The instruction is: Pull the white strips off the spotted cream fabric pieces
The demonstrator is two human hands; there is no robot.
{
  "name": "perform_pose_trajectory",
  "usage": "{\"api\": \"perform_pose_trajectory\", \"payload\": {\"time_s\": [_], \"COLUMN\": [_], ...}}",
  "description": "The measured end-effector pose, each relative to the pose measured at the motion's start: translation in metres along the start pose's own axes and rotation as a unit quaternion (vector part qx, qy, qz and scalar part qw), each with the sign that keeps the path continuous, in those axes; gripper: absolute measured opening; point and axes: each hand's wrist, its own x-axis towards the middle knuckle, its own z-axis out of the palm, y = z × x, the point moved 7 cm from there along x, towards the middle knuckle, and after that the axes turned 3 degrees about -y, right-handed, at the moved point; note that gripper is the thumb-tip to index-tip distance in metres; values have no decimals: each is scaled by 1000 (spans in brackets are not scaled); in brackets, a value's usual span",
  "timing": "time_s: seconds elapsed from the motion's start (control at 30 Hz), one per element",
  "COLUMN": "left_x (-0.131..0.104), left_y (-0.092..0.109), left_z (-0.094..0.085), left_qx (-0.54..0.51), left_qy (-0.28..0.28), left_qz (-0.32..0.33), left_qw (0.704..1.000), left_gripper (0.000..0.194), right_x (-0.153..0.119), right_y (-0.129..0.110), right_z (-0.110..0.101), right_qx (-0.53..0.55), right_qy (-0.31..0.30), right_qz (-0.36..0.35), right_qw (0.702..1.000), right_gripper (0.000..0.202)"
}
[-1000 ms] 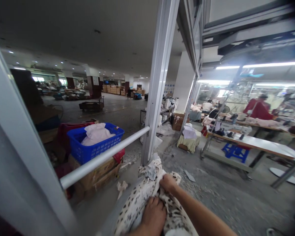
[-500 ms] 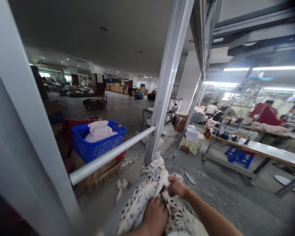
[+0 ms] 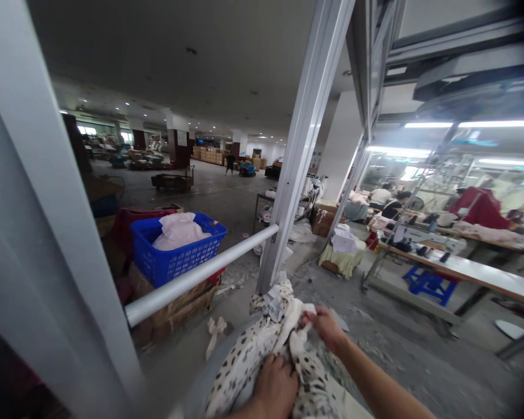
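Note:
A heap of white fabric with black spots point(image 3: 238, 358) bulges up in front of me, bunched at its top close to the foot of a metal post. My right hand point(image 3: 328, 330) pinches a plain white bit of cloth point(image 3: 304, 314) at the right side of this bunch. Lower down, my left hand point(image 3: 276, 384) rests on the heap with its fingers curled into the spotted fabric; the fingertips are partly hidden in the folds. A small grey-white scrap point(image 3: 274, 304) lies on top of the bunch.
A metal post point(image 3: 294, 151) and a horizontal rail point(image 3: 201, 276) stand close ahead. Beyond the rail, a blue basket point(image 3: 174, 259) holding white cloth sits on a cardboard box. At right are a sewing table point(image 3: 475, 267) and a blue stool point(image 3: 430, 285). People sit farther back.
My right hand has drawn slightly up and to the right, pulling the white cloth outward from the bunch. My left hand stays nearly in place. The view has shifted slightly.

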Motion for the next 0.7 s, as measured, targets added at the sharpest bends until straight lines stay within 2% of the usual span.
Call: {"api": "perform_pose_trajectory", "payload": {"time_s": [0.13, 0.27, 0.37, 0.4, 0.47, 0.57, 0.7], "left_x": [0, 0, -1, -1, -1, -1, 0], "left_y": [0, 0, 0, 0, 0, 0, -2], "left_z": [-2, -1, -1, -1, -2, -4, -5], "left_qx": [2, 2, 0, -1, -1, 0, -1], "left_qy": [-9, -15, -13, -13, -13, -16, -19], "left_qz": [-5, -7, -10, -11, -11, -8, -12], "left_qw": [1000, 1000, 1000, 1000, 1000, 1000, 1000], "left_gripper": [26, 27, 28, 27, 26, 26, 27], "right_x": [1, -11, -24, -28, -31, -32, -27], "right_y": [-12, -46, -73, -77, -73, -48, -26], "right_z": [-14, -30, -31, -26, -10, 13, 23], "right_qx": [-82, -229, -305, -318, -337, -368, -411], "right_qy": [89, 134, 160, 149, 89, 5, -15], "right_qz": [16, -11, -52, -61, -53, -12, -19], "right_qw": [993, 964, 937, 934, 936, 930, 911], "right_gripper": [29, 13, 25, 25, 14, 30, 32]}}
